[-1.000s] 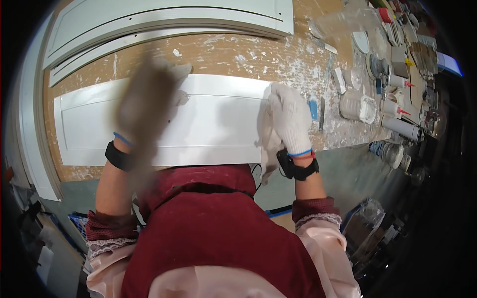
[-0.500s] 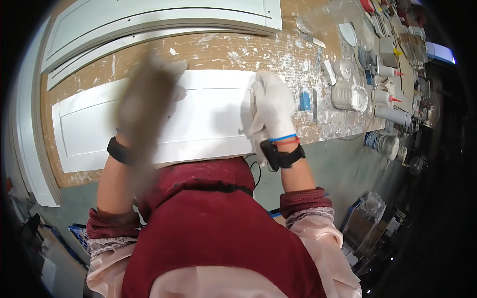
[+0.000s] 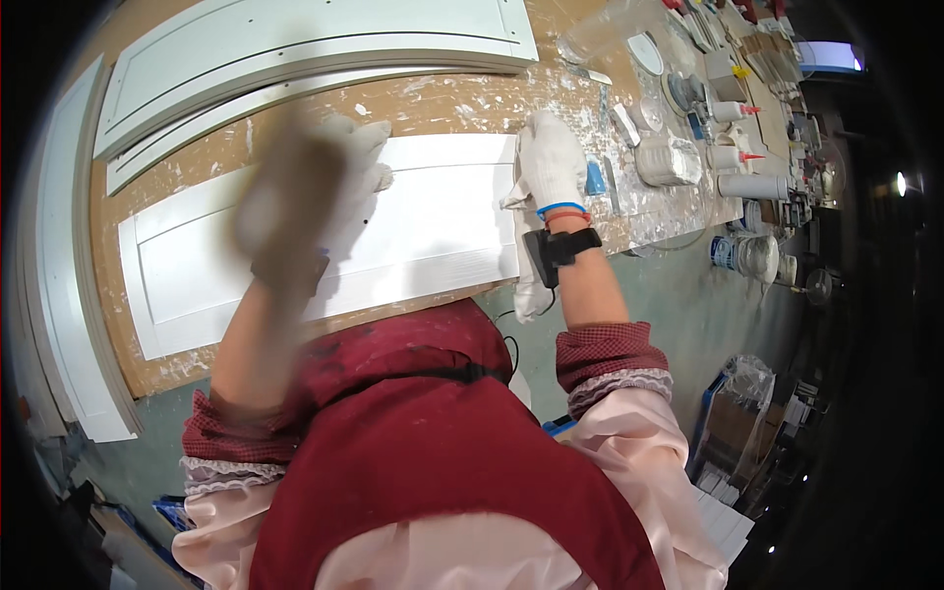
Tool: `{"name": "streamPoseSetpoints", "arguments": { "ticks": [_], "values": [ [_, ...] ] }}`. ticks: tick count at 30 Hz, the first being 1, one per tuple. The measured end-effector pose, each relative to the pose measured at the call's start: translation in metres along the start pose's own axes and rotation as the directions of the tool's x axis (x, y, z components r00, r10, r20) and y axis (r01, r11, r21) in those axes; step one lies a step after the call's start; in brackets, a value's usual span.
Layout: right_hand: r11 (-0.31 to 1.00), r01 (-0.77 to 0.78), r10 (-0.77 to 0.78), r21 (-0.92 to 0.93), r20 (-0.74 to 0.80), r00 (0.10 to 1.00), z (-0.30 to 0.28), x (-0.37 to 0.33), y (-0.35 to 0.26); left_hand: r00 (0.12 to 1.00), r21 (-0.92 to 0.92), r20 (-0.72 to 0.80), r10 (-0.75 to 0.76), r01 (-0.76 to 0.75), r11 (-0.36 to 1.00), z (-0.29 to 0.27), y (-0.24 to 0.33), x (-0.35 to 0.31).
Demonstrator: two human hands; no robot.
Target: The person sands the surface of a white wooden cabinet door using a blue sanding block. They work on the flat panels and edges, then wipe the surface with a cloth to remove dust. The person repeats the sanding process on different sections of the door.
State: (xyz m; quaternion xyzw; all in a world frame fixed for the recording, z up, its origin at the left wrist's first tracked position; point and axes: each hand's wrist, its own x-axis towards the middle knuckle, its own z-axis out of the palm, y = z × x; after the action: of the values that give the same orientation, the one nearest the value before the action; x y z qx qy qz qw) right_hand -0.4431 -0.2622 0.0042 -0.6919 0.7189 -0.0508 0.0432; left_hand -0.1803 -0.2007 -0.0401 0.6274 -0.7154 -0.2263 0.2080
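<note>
A long white panel [image 3: 433, 216] with a recessed frame, like a cabinet door, lies across the workbench before me. My left hand [image 3: 370, 157], in a white knitted glove, is over the panel's middle near its far edge. Its visible fingers are spread with nothing seen in them; a brown blur hides the rest of the hand. At the panel's right end my gloved right hand [image 3: 553, 162] is closed on a white cloth [image 3: 532, 290], which hangs down past the bench's near edge. A dark strap with a small box is on each wrist.
White framed panels [image 3: 324, 49] are stacked at the far side, and others [image 3: 74, 246] stand at the left. Right of my right hand are a blue scraper [image 3: 595, 178], a white-crusted tub [image 3: 669, 161] and glue bottles [image 3: 733, 111] with red tips. Paint spots cover the bench [image 3: 442, 102].
My right hand has slid away from me along the panel's right end, and more of the cloth shows below it. My left hand's fingers show more clearly. The whole view has shifted slightly.
</note>
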Motion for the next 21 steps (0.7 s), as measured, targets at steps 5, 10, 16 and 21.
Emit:
{"name": "streamPoseSetpoints", "arguments": {
  "ticks": [5,10,16,21],
  "values": [
    [1.0,-0.015,0.016,0.021,-0.047,0.999,0.006,-0.021,-0.018,0.998,0.103,0.062,0.006,-0.012,0.995,-0.024,0.029,-0.001],
    [0.984,-0.121,0.131,0.13,-0.076,0.988,-0.004,-0.015,0.0,0.994,-0.107,0.099,-0.051,0.062,0.992,-0.057,0.032,-0.004],
    [0.295,-0.248,0.128,0.923,0.219,0.967,-0.014,-0.098,0.015,0.979,-0.243,-0.057,-0.194,0.175,0.954,-0.128,-0.004,-0.06],
    [0.181,-0.344,0.061,0.921,0.338,0.939,-0.044,-0.133,-0.03,0.897,-0.151,-0.125,-0.424,0.405,0.902,-0.171,-0.069,-0.125]
  ]
}}
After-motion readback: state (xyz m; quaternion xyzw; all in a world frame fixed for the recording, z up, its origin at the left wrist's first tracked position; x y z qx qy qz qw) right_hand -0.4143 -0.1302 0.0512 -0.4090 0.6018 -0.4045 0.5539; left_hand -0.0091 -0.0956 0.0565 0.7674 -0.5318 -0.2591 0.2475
